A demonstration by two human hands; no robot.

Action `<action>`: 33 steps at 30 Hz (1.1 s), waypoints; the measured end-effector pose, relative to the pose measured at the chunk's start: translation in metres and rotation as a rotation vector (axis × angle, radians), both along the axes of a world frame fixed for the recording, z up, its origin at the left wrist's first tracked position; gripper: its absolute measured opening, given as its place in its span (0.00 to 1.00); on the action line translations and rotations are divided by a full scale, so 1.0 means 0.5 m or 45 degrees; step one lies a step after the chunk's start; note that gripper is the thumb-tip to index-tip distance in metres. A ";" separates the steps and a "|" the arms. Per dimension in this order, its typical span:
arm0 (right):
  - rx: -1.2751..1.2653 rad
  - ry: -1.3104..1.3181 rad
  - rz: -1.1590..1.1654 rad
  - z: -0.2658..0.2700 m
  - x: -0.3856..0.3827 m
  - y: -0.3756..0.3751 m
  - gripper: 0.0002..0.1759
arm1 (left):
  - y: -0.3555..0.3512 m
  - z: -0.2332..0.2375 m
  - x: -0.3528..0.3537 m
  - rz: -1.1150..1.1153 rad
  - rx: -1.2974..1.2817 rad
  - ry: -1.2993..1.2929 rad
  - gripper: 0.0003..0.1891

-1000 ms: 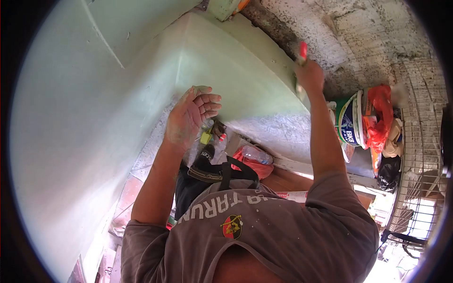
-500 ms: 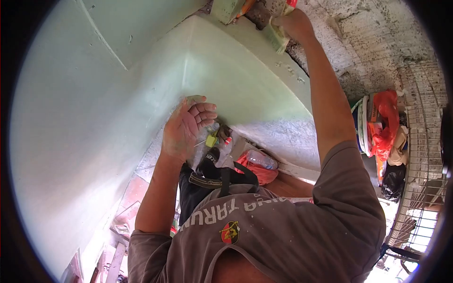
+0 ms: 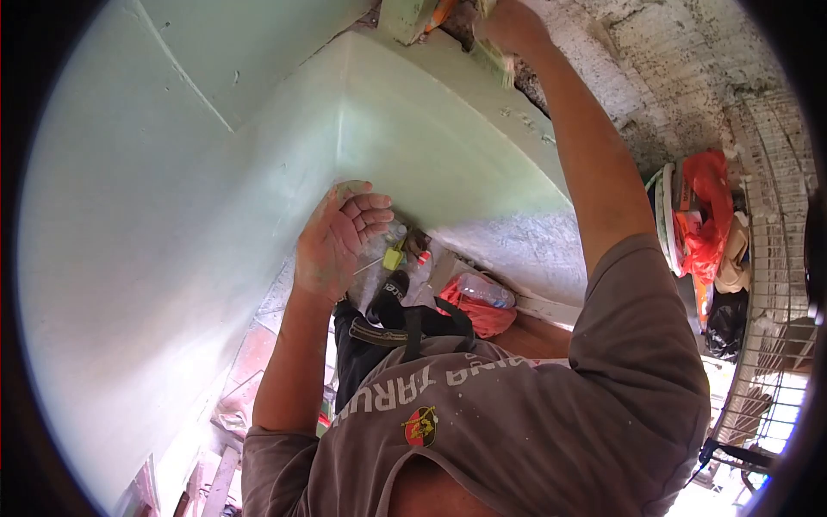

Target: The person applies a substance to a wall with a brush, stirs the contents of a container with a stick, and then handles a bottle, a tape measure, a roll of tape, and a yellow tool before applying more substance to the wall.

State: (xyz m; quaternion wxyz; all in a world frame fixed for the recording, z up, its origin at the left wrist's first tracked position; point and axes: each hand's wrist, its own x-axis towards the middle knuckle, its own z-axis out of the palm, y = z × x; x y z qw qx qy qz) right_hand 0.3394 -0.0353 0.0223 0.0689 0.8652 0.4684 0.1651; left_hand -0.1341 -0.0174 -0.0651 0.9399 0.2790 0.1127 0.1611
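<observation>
My right hand (image 3: 515, 30) is closed around a paintbrush (image 3: 498, 62) at the top of the view. The brush's pale bristles lie over the far edge of the light green ledge (image 3: 448, 73), next to a dark gap along the rough wall. Part of the handle is hidden by my fingers. Empty, my left hand (image 3: 343, 228) hangs before the pale green corner, palm turned up and fingers loosely curled. Greenish smears mark its skin. Below the ledge, the green panel (image 3: 422, 146) fades into bare grey-white plaster (image 3: 517, 246).
A smooth pale green wall (image 3: 155, 258) fills the left side. Bare rough wall (image 3: 655, 69) rises at upper right. Beside a wire rack (image 3: 767, 284) hangs a red plastic bag (image 3: 708, 215). A red bag with a clear bottle (image 3: 487, 291) lies low near my feet, by a yellow-green object (image 3: 393, 258).
My right hand has moved up and slightly left with the paintbrush, along the ledge's far edge. My left hand has stayed nearly in place.
</observation>
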 end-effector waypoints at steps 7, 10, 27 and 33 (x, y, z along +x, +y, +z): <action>0.990 1.023 -0.250 -0.023 -0.104 -0.123 0.19 | 0.001 0.020 0.018 -0.036 -0.004 -0.032 0.22; 0.920 0.918 -0.556 -0.005 -0.149 -0.272 0.19 | 0.005 0.024 0.023 -0.071 0.006 -0.034 0.22; 0.664 0.863 -0.499 0.035 -0.170 -0.173 0.28 | 0.019 0.018 0.024 -0.155 0.038 -0.038 0.23; 0.414 0.668 -0.357 0.055 -0.176 -0.101 0.21 | 0.015 0.031 0.032 -0.176 0.062 -0.019 0.24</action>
